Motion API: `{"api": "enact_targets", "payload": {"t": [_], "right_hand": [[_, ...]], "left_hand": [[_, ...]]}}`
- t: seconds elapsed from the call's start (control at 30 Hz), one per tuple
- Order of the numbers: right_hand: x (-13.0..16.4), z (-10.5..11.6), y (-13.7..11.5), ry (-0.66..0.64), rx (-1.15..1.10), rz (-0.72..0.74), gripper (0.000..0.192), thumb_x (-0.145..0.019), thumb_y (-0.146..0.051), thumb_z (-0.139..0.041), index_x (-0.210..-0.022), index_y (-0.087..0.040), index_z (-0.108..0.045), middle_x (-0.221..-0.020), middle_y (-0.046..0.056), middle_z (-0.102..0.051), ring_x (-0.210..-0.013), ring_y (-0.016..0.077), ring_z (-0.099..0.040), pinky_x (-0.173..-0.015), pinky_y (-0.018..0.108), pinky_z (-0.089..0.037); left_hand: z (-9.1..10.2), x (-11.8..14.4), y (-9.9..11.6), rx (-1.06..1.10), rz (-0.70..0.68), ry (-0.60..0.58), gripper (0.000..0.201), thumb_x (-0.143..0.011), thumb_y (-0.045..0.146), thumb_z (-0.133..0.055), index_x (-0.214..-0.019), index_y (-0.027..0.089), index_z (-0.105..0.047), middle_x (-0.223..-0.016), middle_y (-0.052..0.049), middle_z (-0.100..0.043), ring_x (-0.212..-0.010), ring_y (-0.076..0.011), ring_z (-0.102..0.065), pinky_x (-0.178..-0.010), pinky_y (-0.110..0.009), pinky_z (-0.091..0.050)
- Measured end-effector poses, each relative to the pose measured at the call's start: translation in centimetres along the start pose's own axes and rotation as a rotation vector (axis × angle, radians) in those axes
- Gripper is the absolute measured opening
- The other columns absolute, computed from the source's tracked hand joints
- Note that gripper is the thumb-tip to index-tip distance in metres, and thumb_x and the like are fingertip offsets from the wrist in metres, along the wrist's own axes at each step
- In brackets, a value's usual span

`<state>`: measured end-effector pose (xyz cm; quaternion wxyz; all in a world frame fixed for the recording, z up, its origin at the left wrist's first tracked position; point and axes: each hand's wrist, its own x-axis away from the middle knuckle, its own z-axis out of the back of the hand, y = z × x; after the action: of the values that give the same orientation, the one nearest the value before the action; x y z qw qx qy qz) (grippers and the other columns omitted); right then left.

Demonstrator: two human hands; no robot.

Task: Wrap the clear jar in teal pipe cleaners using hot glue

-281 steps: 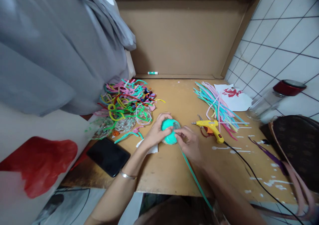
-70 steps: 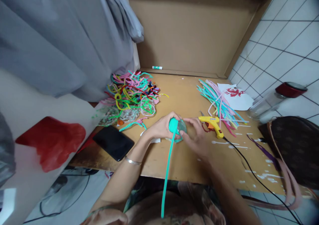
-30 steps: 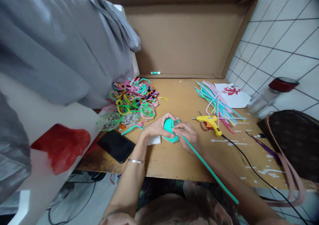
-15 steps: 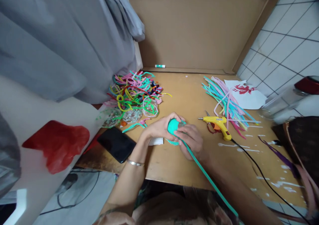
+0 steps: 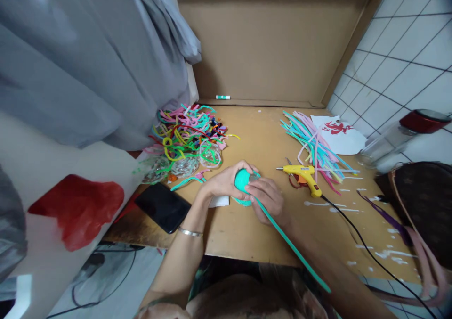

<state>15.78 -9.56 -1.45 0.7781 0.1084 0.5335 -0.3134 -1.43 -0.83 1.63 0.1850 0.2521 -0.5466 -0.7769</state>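
Observation:
Between my hands is a round form wrapped in turquoise pipe cleaner (image 5: 242,181). My left hand (image 5: 222,180) curls around its left side, thumb and fingers closed on it. My right hand (image 5: 267,197) is closed at its right side, the fingers pinching where a loose turquoise pipe cleaner (image 5: 291,243) leaves the form and trails down over my right forearm. A greyish patch of the form shows by the right fingertips; the rest there is hidden. Below the hands, more turquoise strands show near the table, and a white paper piece (image 5: 219,201) lies beside my left wrist.
A tangled heap of coloured pipe cleaners (image 5: 183,133) lies back left, near a black phone (image 5: 163,208). On the right are a yellow glue gun (image 5: 303,175) with its cord, a pipe cleaner bundle (image 5: 314,142), a red-lidded bottle (image 5: 399,137) and a brown bag (image 5: 420,206).
The view has shifted slightly, so the table things sit a little further left. Both hands keep their hold on the turquoise form, and the loose end still trails down to the right.

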Motion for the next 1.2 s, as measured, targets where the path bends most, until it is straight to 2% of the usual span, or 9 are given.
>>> {"api": "enact_targets", "payload": {"t": [0.23, 0.43, 0.77, 1.03, 1.2], "right_hand": [[0.3, -0.3, 0.2, 0.039, -0.006, 0.007, 0.033, -0.085, -0.009, -0.054, -0.115, -0.018, -0.065, -0.098, 0.010, -0.068, -0.095, 0.0220, -0.064, -0.079, 0.039, -0.057], [1.0, -0.6, 0.6, 0.042, -0.032, -0.036, 0.033, -0.086, -0.010, -0.057, -0.115, -0.021, -0.067, -0.103, 0.010, -0.068, -0.098, 0.0218, -0.064, -0.081, 0.040, -0.057], [0.7, -0.4, 0.5, 0.043, -0.030, -0.049, 0.030, -0.086, -0.012, -0.056, -0.112, -0.021, -0.068, -0.100, 0.009, -0.070, -0.096, 0.0216, -0.065, -0.081, 0.040, -0.058], [0.0, 0.4, 0.0, -0.018, -0.033, -0.030, 0.028, -0.085, -0.015, -0.055, -0.110, -0.016, -0.069, -0.101, 0.012, -0.068, -0.097, 0.0232, -0.064, -0.084, 0.042, -0.057], [-0.1, 0.3, 0.1, -0.011, -0.028, -0.010, 0.030, -0.085, -0.013, -0.052, -0.110, -0.014, -0.068, -0.101, 0.012, -0.069, -0.097, 0.0221, -0.064, -0.085, 0.041, -0.057]], "left_hand": [[0.1, 0.0, 0.1, -0.009, 0.026, -0.005, 0.062, -0.056, 0.026, -0.088, -0.105, 0.021, -0.050, -0.128, -0.010, -0.057, -0.115, -0.0248, -0.058, -0.096, -0.040, -0.045], [0.1, -0.1, -0.1, -0.006, 0.010, -0.017, 0.063, -0.056, 0.026, -0.087, -0.105, 0.021, -0.049, -0.131, -0.011, -0.057, -0.116, -0.0249, -0.058, -0.096, -0.039, -0.045], [0.1, -0.1, -0.1, -0.012, 0.014, -0.014, 0.063, -0.056, 0.025, -0.088, -0.106, 0.021, -0.050, -0.129, -0.011, -0.057, -0.116, -0.0256, -0.058, -0.096, -0.040, -0.045], [0.1, -0.1, 0.0, 0.019, 0.034, -0.023, 0.064, -0.054, 0.026, -0.089, -0.104, 0.021, -0.050, -0.132, -0.011, -0.056, -0.115, -0.0252, -0.058, -0.094, -0.039, -0.046], [0.0, -0.1, -0.1, 0.016, 0.030, -0.012, 0.064, -0.054, 0.027, -0.089, -0.104, 0.021, -0.050, -0.130, -0.011, -0.057, -0.115, -0.0246, -0.058, -0.094, -0.039, -0.045]]}}
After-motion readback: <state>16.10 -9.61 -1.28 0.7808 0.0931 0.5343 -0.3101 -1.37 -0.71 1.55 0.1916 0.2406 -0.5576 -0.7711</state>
